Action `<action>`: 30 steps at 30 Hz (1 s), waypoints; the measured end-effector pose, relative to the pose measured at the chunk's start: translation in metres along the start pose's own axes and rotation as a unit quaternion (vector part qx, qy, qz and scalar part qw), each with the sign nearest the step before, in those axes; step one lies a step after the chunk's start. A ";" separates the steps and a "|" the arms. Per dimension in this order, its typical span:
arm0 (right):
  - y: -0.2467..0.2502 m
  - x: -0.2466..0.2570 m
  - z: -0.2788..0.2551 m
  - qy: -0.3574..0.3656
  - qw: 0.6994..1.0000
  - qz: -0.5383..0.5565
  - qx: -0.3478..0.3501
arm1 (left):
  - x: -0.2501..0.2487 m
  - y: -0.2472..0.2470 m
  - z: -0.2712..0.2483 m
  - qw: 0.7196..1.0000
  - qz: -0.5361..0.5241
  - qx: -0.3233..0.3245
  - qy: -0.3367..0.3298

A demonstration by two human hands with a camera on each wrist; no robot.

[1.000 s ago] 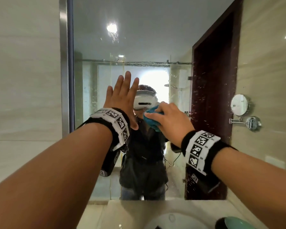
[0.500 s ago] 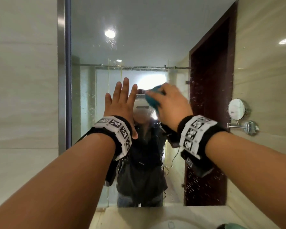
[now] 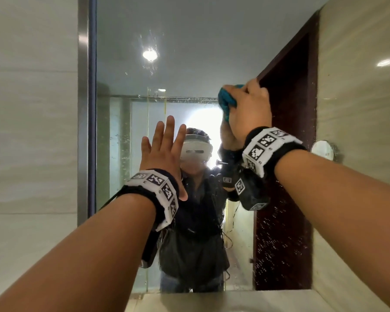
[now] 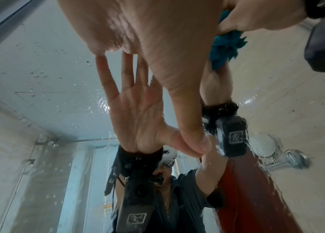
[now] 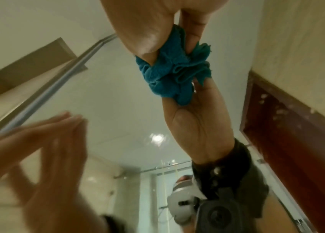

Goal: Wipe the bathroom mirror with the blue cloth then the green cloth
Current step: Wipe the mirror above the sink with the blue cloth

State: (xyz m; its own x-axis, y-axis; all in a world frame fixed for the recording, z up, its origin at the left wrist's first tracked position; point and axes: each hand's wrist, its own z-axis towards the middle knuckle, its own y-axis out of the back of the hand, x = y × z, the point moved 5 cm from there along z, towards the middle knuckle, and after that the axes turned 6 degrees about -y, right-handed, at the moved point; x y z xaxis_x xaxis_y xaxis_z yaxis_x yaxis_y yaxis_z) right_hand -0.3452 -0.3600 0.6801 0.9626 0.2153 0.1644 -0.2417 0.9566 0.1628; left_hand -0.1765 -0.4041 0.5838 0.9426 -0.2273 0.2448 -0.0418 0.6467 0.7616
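Cloth [image 3: 227,100] bunched under right hand [image 3: 249,111] fingers [image 5: 192,33], against mirror [image 3: 178,64].

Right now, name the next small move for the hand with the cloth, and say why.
Probably sweep the right hand and its bunched blue cloth left along the mirror: droplets and streaks dot the glass there, while the left hand lies flat on it.

A pale stone countertop [image 3: 245,300] runs below the mirror [image 3: 189,52]; nothing on it shows clearly
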 end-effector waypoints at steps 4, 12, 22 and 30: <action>-0.019 0.022 -0.049 0.159 0.984 0.007 0.074 | -0.001 0.003 -0.001 1.000 0.003 0.001 0.008; 0.014 -0.049 -0.023 0.114 0.993 0.005 0.022 | -0.002 0.004 -0.003 1.000 -0.001 0.010 0.010; 0.003 -0.048 -0.069 0.144 0.986 -0.021 0.080 | -0.004 0.007 -0.006 1.000 -0.001 0.021 0.016; 0.000 -0.063 -0.096 0.239 0.962 -0.048 0.122 | -0.007 0.010 -0.010 1.000 -0.012 0.010 0.019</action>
State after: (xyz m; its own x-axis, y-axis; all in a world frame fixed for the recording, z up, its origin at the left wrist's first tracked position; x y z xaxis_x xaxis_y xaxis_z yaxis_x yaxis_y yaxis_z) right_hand -0.3939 -0.3550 0.5765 0.9142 0.2502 -0.3189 -0.1147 0.9143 0.3885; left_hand -0.1802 -0.3892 0.5835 0.9554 -0.2136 0.2039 -0.0264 0.6261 0.7793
